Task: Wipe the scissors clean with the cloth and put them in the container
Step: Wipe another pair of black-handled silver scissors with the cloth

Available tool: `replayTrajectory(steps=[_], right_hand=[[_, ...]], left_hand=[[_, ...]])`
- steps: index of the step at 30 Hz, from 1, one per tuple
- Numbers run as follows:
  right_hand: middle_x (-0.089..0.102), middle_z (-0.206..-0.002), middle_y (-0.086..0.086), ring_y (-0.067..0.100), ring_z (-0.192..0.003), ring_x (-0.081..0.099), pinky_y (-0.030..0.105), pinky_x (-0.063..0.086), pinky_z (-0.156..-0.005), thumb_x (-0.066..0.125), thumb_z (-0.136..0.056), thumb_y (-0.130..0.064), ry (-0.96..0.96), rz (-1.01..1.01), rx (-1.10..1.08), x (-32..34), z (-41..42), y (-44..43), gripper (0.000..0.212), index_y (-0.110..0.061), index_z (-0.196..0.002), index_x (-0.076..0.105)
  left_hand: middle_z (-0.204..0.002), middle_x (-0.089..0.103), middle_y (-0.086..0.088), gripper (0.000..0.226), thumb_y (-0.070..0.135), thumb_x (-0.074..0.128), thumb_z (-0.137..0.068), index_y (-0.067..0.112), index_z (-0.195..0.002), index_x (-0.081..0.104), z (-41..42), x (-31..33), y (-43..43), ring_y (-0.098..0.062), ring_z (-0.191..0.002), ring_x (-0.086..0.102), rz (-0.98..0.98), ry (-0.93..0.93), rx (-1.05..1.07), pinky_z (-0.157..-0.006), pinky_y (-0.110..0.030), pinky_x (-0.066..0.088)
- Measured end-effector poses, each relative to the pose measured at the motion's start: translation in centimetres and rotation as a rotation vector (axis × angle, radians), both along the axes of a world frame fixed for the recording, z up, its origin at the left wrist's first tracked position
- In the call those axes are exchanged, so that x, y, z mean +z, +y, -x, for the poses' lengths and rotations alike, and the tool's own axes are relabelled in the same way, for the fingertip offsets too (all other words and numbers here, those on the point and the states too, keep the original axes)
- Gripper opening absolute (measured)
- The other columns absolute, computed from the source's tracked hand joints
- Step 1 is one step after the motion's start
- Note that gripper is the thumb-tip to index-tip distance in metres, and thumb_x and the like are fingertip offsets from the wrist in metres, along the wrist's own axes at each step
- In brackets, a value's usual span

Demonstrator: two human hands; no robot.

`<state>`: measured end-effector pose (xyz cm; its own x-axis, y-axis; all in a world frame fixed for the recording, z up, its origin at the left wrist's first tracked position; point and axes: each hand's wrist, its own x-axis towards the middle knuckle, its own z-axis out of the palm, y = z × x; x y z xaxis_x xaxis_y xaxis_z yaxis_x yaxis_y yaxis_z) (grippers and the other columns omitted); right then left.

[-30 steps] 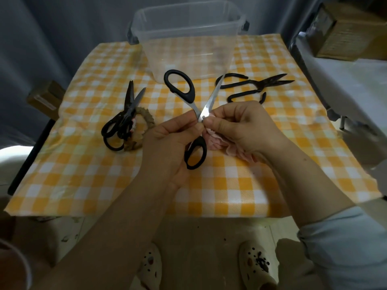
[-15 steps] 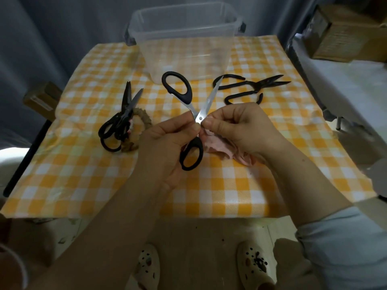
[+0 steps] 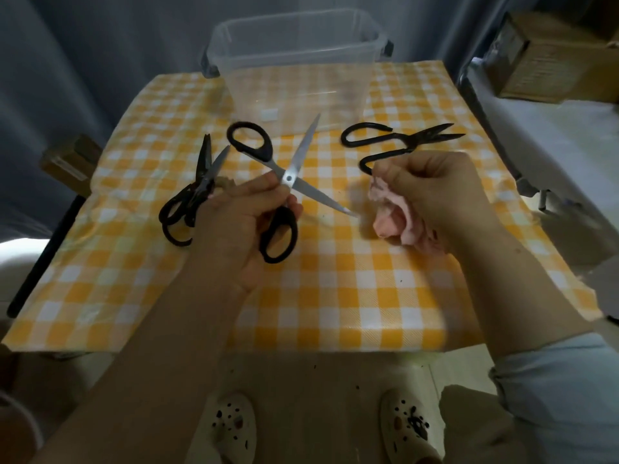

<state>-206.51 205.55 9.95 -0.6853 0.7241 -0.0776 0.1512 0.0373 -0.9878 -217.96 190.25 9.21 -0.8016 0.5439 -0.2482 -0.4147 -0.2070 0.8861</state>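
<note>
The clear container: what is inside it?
Nothing shows inside the container; the checked tablecloth shows through its walls. One blade of the held scissors covers a little of its front.

we see an orange-and-white checked tablecloth, black handles and silver blades on the middle scissors, a pale pink cloth, a clear container, all-black shears, our pale blue sleeve, our cream shoes dotted dark

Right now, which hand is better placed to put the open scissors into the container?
Left. The left hand grips the open scissors in front of the container; the right hand holds only the bunched pink cloth.
</note>
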Motion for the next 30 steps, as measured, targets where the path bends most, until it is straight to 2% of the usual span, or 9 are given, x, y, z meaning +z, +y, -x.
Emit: replayTrajectory(steps=[3,6,11,13,17,20,25,27,30], right_hand=[[0.066,-0.086,0.016,0.024,-0.050,0.067,0.037,0.056,-0.044,0.067,-0.085,-0.008,0.101,0.110,-0.027,0.4,0.3,-0.3,0.013,-0.003,-0.097,0.068],[0.061,-0.106,0.013,0.017,-0.073,0.072,0.031,0.058,-0.058,0.068,-0.079,0.007,0.113,0.106,0.023,0.6,0.4,-0.1,0.033,-0.005,-0.109,0.066],[0.074,-0.081,0.010,0.019,-0.076,0.071,0.031,0.060,-0.072,0.069,-0.078,0.004,0.056,0.080,0.099,-0.1,1.1,-0.7,0.015,-0.006,-0.088,0.071],[0.073,-0.074,0.008,0.016,-0.068,0.071,0.026,0.058,-0.064,0.066,-0.080,0.004,0.106,0.165,0.120,-0.2,1.3,-1.2,0.013,0.000,-0.092,0.069],[0.073,-0.087,0.015,0.023,-0.076,0.070,0.035,0.058,-0.075,0.066,-0.087,-0.011,0.057,0.129,0.067,-0.9,1.7,-1.3,0.017,0.001,-0.098,0.068],[0.069,-0.090,0.024,0.031,-0.079,0.064,0.044,0.051,-0.081,0.065,-0.087,-0.021,0.058,0.292,0.118,-0.6,1.8,-1.4,0.030,0.008,-0.097,0.066],[0.069,-0.093,0.020,0.032,-0.089,0.061,0.044,0.045,-0.096,0.051,-0.085,-0.042,0.099,0.638,0.211,-0.2,1.6,-0.6,0.050,0.002,-0.100,0.067],[0.068,-0.096,0.023,0.032,-0.085,0.064,0.048,0.052,-0.088,0.055,-0.089,-0.029,0.123,0.645,0.211,-0.4,1.6,-0.9,0.037,0.003,-0.107,0.063],[0.069,-0.079,0.017,0.025,-0.065,0.068,0.034,0.057,-0.057,0.066,-0.072,-0.010,0.182,0.602,0.271,-0.5,1.4,-1.7,0.031,0.003,-0.100,0.063]], left_hand=[[-0.063,0.061,-0.006,0.009,0.001,0.056,-0.088,0.004,-0.085,0.064,-0.6,-0.3,0.3,-0.015,-0.057,0.061,0.009,-0.038,-0.042,-0.055,-0.021,0.053],[-0.066,0.064,-0.007,0.010,0.001,0.058,-0.086,0.000,-0.094,0.064,-0.9,-0.3,0.5,-0.013,-0.055,0.063,0.023,-0.034,-0.085,-0.049,-0.018,0.051],[-0.066,0.072,-0.002,0.012,-0.003,0.060,-0.083,0.008,-0.085,0.065,-1.4,-0.5,0.9,-0.012,-0.058,0.068,0.042,0.039,-0.061,-0.058,-0.019,0.056],[-0.069,0.072,-0.001,0.013,-0.002,0.059,-0.084,0.008,-0.088,0.066,-1.7,-0.8,1.1,-0.012,-0.060,0.068,0.041,0.085,-0.082,-0.061,-0.021,0.057],[-0.076,0.071,-0.004,0.014,-0.003,0.057,-0.087,0.005,-0.095,0.066,-2.1,-1.3,1.3,-0.012,-0.063,0.067,0.054,0.096,-0.087,-0.061,-0.020,0.055],[-0.069,0.069,-0.005,0.011,-0.001,0.059,-0.086,0.006,-0.091,0.065,-2.2,-1.2,1.4,-0.012,-0.058,0.064,0.047,0.080,-0.061,-0.058,-0.020,0.055],[-0.073,0.069,-0.004,0.008,0.007,0.064,-0.082,0.012,-0.084,0.070,-2.2,-1.2,1.3,-0.011,-0.061,0.061,0.048,0.103,-0.039,-0.059,-0.020,0.055],[-0.076,0.071,-0.003,0.011,0.007,0.064,-0.083,0.015,-0.085,0.072,-2.2,-1.4,1.2,-0.012,-0.065,0.063,0.075,0.147,-0.033,-0.062,-0.022,0.055],[-0.077,0.073,0.000,0.014,0.006,0.064,-0.083,0.017,-0.088,0.072,-2.4,-1.4,1.0,-0.010,-0.068,0.067,0.079,0.237,-0.040,-0.062,-0.020,0.053]])
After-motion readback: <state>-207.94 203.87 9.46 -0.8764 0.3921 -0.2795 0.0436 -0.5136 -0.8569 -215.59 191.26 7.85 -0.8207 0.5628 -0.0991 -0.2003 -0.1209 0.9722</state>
